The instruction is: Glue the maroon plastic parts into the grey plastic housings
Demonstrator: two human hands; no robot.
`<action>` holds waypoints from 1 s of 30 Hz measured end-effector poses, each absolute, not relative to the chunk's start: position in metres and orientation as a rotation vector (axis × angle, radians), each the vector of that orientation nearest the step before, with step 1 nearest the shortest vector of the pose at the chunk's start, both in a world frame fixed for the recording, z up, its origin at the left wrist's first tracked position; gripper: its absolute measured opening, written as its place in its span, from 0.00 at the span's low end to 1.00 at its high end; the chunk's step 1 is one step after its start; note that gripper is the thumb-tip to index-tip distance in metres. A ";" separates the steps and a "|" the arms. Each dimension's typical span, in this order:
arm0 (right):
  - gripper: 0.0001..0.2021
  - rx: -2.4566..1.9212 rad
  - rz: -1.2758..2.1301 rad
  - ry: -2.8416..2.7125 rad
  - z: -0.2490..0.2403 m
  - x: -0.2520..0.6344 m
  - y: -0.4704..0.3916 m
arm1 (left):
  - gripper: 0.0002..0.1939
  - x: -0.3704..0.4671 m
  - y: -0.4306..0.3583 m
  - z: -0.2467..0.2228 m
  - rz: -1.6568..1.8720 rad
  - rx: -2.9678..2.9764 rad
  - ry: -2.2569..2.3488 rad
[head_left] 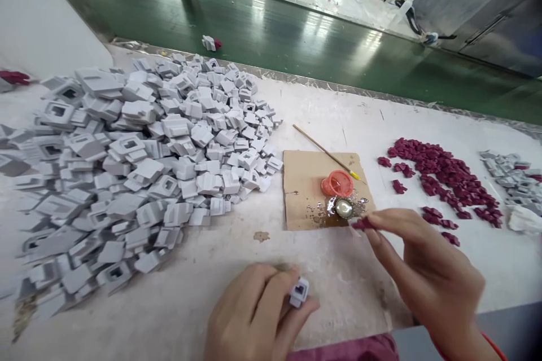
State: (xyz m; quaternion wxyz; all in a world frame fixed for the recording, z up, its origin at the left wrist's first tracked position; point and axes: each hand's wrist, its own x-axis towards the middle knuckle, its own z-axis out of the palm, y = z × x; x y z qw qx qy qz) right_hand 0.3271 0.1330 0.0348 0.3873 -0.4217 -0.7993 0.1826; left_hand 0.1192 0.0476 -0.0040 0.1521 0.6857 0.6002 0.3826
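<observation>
My left hand [258, 310] is closed around a small grey plastic part [298, 292] near the front of the table. That part's end with a square hole faces up and out past the fingertips. Between thumb and forefinger, my right hand [423, 259] pinches a small maroon plastic piece [361, 224]. It is held at the lower right corner of a cardboard sheet [302, 192], close to a small round cap of clear liquid [343, 207]. Behind the cap stands a red round tub [337, 183]. Wet dark spots surround both containers.
A large heap of grey parts [139, 158] covers the left side. Maroon pieces [444, 175] lie to the right, with more grey parts [512, 177] beyond. A thin stick [322, 148] rests across the cardboard. Along the back runs a green conveyor belt [271, 28] carrying one grey-and-maroon piece [210, 43].
</observation>
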 end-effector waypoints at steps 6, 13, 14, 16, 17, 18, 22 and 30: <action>0.18 -1.017 0.710 -1.989 0.031 0.298 0.087 | 0.03 0.124 0.051 -0.003 0.995 1.995 1.772; 0.18 -0.957 0.686 -1.958 0.017 0.285 0.085 | 0.05 0.123 0.055 -0.004 1.035 1.985 1.704; 0.18 -0.963 0.690 -1.966 0.017 0.284 0.086 | 0.04 0.123 0.055 -0.005 1.036 1.979 1.699; 0.18 -0.966 0.687 -1.986 0.018 0.283 0.086 | 0.04 0.123 0.055 -0.005 1.031 1.958 1.695; 0.17 -0.961 0.681 -1.998 0.018 0.282 0.086 | 0.04 0.123 0.056 -0.005 1.028 1.951 1.692; 0.17 -0.962 0.680 -2.009 0.018 0.282 0.085 | 0.03 0.124 0.056 -0.005 1.024 1.942 1.694; 0.15 -0.950 0.706 -2.076 0.020 0.282 0.086 | 0.04 0.126 0.055 -0.004 1.015 1.895 1.711; 0.11 -0.839 0.675 -2.163 0.020 0.279 0.087 | 0.10 0.118 0.052 -0.009 0.996 2.036 1.646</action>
